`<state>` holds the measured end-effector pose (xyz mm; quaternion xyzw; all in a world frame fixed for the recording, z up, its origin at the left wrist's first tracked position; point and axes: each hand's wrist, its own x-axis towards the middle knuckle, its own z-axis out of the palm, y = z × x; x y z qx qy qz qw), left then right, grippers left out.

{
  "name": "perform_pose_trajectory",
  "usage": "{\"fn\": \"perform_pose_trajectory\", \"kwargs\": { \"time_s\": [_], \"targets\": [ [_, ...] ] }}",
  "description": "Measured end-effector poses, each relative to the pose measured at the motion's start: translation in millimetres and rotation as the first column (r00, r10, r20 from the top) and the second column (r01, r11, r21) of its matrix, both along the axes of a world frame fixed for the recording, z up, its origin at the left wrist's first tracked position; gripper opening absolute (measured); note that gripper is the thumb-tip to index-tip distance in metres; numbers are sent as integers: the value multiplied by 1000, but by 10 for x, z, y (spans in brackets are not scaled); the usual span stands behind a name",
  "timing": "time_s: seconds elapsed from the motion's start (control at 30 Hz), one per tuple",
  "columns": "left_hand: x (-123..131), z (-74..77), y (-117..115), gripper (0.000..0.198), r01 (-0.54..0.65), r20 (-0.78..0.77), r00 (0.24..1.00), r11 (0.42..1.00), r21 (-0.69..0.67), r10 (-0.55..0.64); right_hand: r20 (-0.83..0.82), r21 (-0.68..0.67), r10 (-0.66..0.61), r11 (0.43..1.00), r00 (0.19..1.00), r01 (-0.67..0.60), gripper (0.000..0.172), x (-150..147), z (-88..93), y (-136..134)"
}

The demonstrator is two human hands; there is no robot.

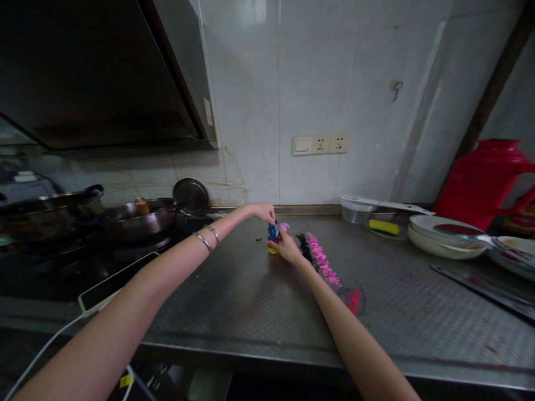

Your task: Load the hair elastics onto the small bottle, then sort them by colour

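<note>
A small jar (273, 234) with blue, red and yellow colours stands on the metal counter. My right hand (288, 247) is wrapped around its right side, steadying it upright. My left hand (264, 212), with two bracelets on the wrist, is closed in a pinch right at the jar's mouth. Something dark shows at its fingertips, too small to make out. Just right of my right hand lie a row of pink loops (321, 259), like small hair ties, and a row of black loops (305, 248) beside it. A little pink also shows behind the jar.
A red piece (353, 301) lies nearer the front edge. To the right are a yellow sponge (383, 227), a clear plastic scoop (357, 210), stacked bowls (447, 245), a knife (480, 289) and a red thermos (480, 178). Pans (134, 220) and a phone (117, 278) are left.
</note>
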<state>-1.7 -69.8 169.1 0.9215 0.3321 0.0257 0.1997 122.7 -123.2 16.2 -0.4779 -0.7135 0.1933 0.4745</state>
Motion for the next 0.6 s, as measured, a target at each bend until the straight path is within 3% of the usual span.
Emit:
{"fn": "perform_pose_trajectory", "kwargs": {
  "time_s": [0.3,0.47,0.6],
  "targets": [
    [-76,55,29,21,25,-71,997,997,71,-20,7,-5,-18,1000,1000,18,28,-5,4,1],
    [-111,59,48,24,100,-22,995,990,96,-98,15,-12,-22,1000,1000,22,28,-1,3,3],
    [-132,82,22,24,62,55,996,984,167,-73,16,-17,-14,1000,1000,14,28,2,-11,16]
  ]
}}
